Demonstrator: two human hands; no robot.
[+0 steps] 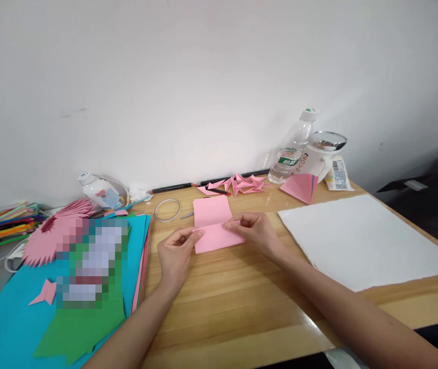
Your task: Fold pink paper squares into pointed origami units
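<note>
Forearms point(138, 322) lead to the left hand point(174, 255) and right hand point(257, 233), whose fingers point(196, 236) pinch the pink paper point(216, 239) between them (a pink sheet point(211, 210) lies just beyond). Keep edges aligned, pressing evenly.

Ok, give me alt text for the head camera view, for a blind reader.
A person's left hand and right hand hold pink paper over a wooden table. Blue paper lies to the left, a white sheet to the right, a clear bottle behind.

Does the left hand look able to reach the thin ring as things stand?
Probably yes: the thin ring lies just beyond the left hand with nothing visible between, though that hand holds pink paper.
</note>
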